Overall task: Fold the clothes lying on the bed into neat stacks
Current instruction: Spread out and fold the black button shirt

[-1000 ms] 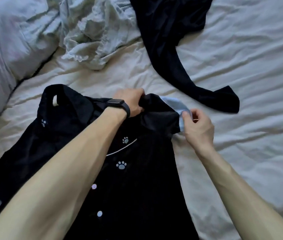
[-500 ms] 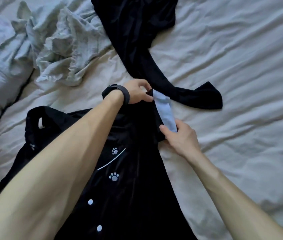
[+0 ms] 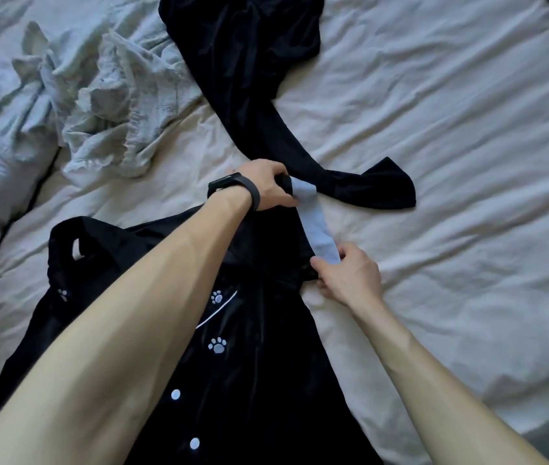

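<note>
Lying nearest on the creased cream bed sheet [image 3: 451, 229] is a black velvety button-front shirt with white paw prints [image 3: 249, 380], its front facing up. At its sleeve end, the right hand [image 3: 347, 276] has its grip pinched on the near end of the pale blue cuff band [image 3: 316, 226]. The left hand [image 3: 268, 189], wearing a black wristband [image 3: 255, 198], has its grip clenched round the far end. Beyond lie a long black garment [image 3: 249, 62] and, farther left, a crumpled pale grey-green garment [image 3: 108, 105].

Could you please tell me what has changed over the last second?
The light blue cuff, bunched before, is now pulled straight between the left grip, pinching its far end, and the right grip at its near end. The black garment and pale garment stayed put.
</note>
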The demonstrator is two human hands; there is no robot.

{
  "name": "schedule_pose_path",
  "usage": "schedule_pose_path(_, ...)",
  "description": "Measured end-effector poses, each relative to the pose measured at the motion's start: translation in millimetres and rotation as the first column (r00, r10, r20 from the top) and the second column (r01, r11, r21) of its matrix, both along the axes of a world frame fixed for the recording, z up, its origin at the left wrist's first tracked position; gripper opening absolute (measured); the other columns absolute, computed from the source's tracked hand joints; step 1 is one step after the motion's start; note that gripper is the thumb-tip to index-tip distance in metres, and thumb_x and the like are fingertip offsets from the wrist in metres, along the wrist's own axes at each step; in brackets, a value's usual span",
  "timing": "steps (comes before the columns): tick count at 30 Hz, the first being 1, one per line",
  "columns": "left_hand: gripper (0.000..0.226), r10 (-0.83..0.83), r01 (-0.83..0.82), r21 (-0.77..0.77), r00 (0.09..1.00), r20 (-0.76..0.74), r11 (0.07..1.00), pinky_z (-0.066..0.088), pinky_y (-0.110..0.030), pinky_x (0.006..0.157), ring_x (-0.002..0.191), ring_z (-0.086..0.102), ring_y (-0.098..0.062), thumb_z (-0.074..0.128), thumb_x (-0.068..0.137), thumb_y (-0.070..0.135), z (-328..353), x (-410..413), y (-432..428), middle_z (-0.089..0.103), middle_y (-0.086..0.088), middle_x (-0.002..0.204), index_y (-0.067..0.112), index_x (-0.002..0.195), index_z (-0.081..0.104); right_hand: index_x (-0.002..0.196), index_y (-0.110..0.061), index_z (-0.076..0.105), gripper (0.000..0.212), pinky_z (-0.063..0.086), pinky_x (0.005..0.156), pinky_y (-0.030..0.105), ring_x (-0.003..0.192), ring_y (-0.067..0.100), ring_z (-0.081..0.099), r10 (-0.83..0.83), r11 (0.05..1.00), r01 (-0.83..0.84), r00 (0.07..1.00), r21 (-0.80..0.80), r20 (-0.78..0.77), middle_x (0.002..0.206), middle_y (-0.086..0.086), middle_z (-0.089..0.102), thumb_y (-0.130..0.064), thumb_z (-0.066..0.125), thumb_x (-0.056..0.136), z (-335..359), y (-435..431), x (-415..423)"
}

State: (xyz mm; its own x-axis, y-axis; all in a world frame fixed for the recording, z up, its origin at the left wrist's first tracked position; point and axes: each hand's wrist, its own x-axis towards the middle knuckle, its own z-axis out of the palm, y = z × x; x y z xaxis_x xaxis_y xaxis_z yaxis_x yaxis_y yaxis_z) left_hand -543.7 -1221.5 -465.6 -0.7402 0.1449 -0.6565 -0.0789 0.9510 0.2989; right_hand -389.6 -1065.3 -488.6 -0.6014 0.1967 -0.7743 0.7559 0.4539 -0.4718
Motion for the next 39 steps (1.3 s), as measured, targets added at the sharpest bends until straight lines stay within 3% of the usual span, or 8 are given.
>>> schedule_pose_path(4, 0.029, 0.238, -0.235, 0.292, 0.971, 0.025, 0.927, 0.047, -0.024, 0.065, 0.066, 0.055, -0.008, 0.085, 0.073, 0.020, -2, -6, 11, 0.060, 0.011, 0.069, 0.027, 0.073, 0.057, 0.091, -0.024, 0.063, 0.008, 0.060, 0.075, 0.035, 0.066, 0.015, 0.073, -0.207, 0.973, 0.192, 0.972, -0.127, -0.115, 0.077, -0.007, 0.070, -0.031, 0.067, 0.090, 4, 2, 11)
schedule_pose_path(14, 0.023, 0.304, -0.231, 0.492, 0.950, -0.073, 0.839, 0.056, -0.028, 0.085, 0.086, 0.066, -0.007, 0.066, 0.073, 0.012, 54, 18, -10, 0.073, 0.007, 0.089, 0.031, 0.086, 0.072, 0.092, -0.026, 0.065, 0.007, 0.042, 0.061, 0.011, 0.075, 0.005, 0.061, -0.280, 0.957, 0.229, 0.892, -0.179, -0.355, 0.081, -0.009, 0.067, -0.022, 0.071, 0.090, 23, -16, 27)
schedule_pose_path(20, 0.031, 0.444, -0.317, 0.409, 0.855, -0.268, 0.856, 0.048, -0.019, 0.081, 0.087, 0.066, -0.006, 0.056, 0.070, 0.005, 107, 172, -90, 0.072, 0.016, 0.085, 0.030, 0.081, 0.072, 0.089, -0.015, 0.070, 0.015, 0.041, 0.073, 0.030, 0.084, 0.021, 0.052, 0.201, 0.979, -0.146, 0.578, 0.142, -0.791, 0.089, -0.001, 0.060, -0.008, 0.069, 0.077, 42, -50, 94)
schedule_pose_path(23, 0.044, 0.281, -0.273, 0.099, 0.956, -0.078, 0.957, 0.046, -0.024, 0.088, 0.099, 0.059, -0.005, 0.052, 0.064, 0.005, 89, 241, -134, 0.068, 0.025, 0.089, 0.044, 0.080, 0.065, 0.102, -0.024, 0.068, 0.026, 0.047, 0.071, 0.035, 0.089, 0.022, 0.055, 0.513, 0.854, -0.442, 0.631, 0.275, -0.581, 0.100, -0.005, 0.059, -0.027, 0.059, 0.077, 31, -61, 142)
schedule_pose_path(26, 0.046, 0.111, -0.099, -0.131, 0.990, 0.086, 0.986, 0.047, -0.033, 0.094, 0.112, 0.058, -0.015, 0.054, 0.067, 0.008, 61, 258, -166, 0.066, 0.017, 0.106, 0.045, 0.091, 0.066, 0.112, -0.030, 0.063, 0.028, 0.050, 0.080, 0.028, 0.092, 0.010, 0.058, 0.425, 0.902, -0.426, 0.844, 0.072, -0.327, 0.104, -0.014, 0.056, -0.041, 0.062, 0.086, 31, -65, 163)
schedule_pose_path(30, 0.040, 0.590, -0.592, 0.033, 0.797, -0.128, 0.806, 0.042, -0.027, 0.092, 0.108, 0.059, -0.021, 0.066, 0.081, 0.014, 40, 208, -165, 0.059, -0.005, 0.117, 0.022, 0.120, 0.060, 0.106, -0.033, 0.056, 0.034, 0.048, 0.086, 0.029, 0.092, 0.006, 0.063, 0.048, 0.996, -0.053, 0.997, -0.068, -0.068, 0.104, -0.016, 0.063, -0.057, 0.068, 0.084, 35, -71, 143)
schedule_pose_path(35, 0.079, 0.793, -0.794, 0.013, 0.607, -0.056, 0.608, 0.041, -0.031, 0.089, 0.118, 0.055, -0.028, 0.074, 0.082, 0.047, 21, 144, -143, 0.054, -0.007, 0.132, 0.013, 0.143, 0.035, 0.084, -0.019, 0.056, 0.045, 0.058, 0.059, 0.036, 0.062, 0.019, 0.073, -0.394, 0.849, 0.460, 0.879, -0.260, 0.268, 0.077, -0.004, 0.064, -0.061, 0.074, 0.082, 39, -90, 97)
schedule_pose_path(39, 0.070, 0.796, -0.773, -0.205, 0.603, 0.061, 0.601, 0.050, -0.035, 0.084, 0.105, 0.063, -0.030, 0.078, 0.078, 0.050, 9, 122, -161, 0.065, -0.011, 0.120, 0.003, 0.125, 0.057, 0.079, -0.018, 0.055, 0.035, 0.053, 0.051, 0.027, 0.065, 0.016, 0.068, -0.507, 0.703, 0.639, 0.758, -0.313, 0.409, 0.090, -0.002, 0.060, -0.043, 0.078, 0.086, 37, -99, 82)
